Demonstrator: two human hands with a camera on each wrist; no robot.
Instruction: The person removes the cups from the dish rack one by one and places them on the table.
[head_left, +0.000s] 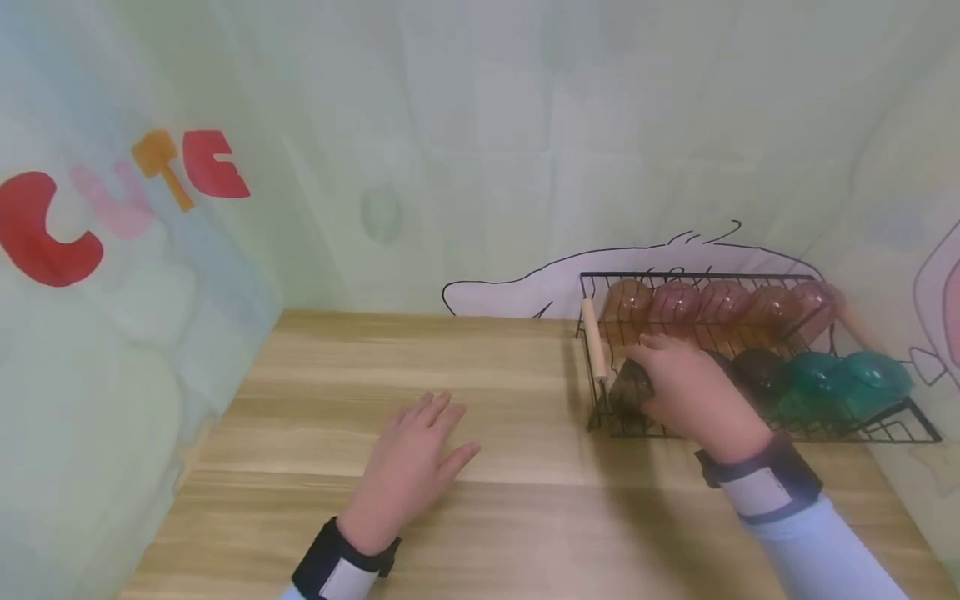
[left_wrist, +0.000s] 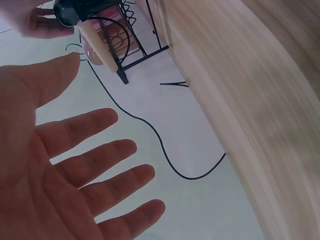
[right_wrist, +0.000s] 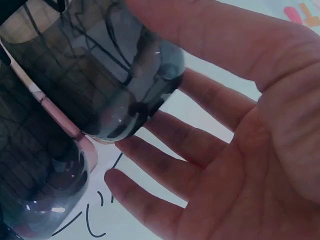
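Note:
A black wire rack (head_left: pixel 697 275) with wooden handles stands at the right of the table, holding two rows of see-through cups, bottoms up. At the front row's left end, my right hand (head_left: pixel 693 396) grips a dark grey cup (head_left: pixel 628 393). The right wrist view shows the thumb on one side of that grey cup (right_wrist: pixel 125 65) and fingertips on the other, with a second dark cup (right_wrist: pixel 45 185) beside it. Left of the rack, my left hand (head_left: pixel 408 467) hovers above the table, fingers spread and palm bare in the left wrist view.
Teal cups (head_left: pixel 873 383) fill the front row's right end; pink and amber cups (head_left: pixel 678 302) line the back row. A pale wooden handle (head_left: pixel 594 340) rises at the rack's left end. Printed cloth (head_left: pixel 480 167) hangs behind the wooden table (head_left: pixel 495 367).

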